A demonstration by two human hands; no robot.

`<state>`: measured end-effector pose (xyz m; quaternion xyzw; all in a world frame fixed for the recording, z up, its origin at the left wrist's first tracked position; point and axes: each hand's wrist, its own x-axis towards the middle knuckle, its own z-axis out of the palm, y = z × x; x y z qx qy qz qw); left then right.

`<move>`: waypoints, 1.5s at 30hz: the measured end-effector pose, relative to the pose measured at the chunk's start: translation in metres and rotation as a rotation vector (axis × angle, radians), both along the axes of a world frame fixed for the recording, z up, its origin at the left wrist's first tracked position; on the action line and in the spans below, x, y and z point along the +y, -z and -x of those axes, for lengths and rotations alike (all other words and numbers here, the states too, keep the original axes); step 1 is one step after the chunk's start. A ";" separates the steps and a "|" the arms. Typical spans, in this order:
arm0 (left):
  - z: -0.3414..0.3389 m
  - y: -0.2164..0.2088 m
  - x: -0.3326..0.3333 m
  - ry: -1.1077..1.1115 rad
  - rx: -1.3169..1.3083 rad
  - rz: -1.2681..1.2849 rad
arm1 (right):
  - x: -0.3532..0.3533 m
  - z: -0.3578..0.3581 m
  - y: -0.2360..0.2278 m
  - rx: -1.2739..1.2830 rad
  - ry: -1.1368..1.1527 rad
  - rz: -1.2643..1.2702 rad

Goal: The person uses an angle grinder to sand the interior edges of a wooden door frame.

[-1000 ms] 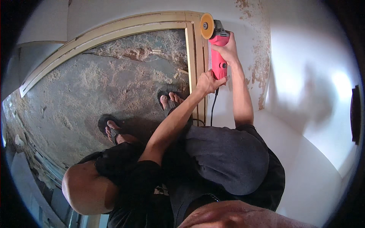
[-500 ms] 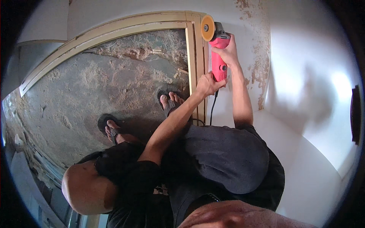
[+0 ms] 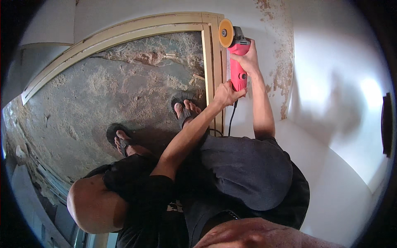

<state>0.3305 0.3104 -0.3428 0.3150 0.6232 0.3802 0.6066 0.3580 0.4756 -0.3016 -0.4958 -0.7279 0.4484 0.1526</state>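
Note:
A red angle grinder with a yellow-orange disc is held against a pale wooden frame that runs along the foot of a white wall. My right hand wraps the grinder's body just behind the disc. My left hand grips its rear handle. The disc sits at the frame's far corner, right at the wood. A black cable hangs from the grinder's back end toward my lap.
My two feet in dark sandals stand on a rough floor strewn with sawdust and wood chips. The white wall shows brown peeling patches. A dark fitting sits at the far right.
The grinder and both hands have slid a little nearer to me along the frame. Nothing else has moved.

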 end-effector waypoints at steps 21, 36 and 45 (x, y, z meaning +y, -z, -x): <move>-0.002 -0.002 -0.004 -0.012 -0.037 -0.047 | -0.001 -0.005 0.002 0.006 0.016 0.014; -0.001 -0.013 -0.013 0.005 -0.070 -0.068 | -0.013 -0.011 -0.003 0.007 0.035 0.025; -0.009 -0.009 -0.017 0.029 -0.046 -0.056 | -0.019 -0.014 -0.009 -0.020 0.036 0.023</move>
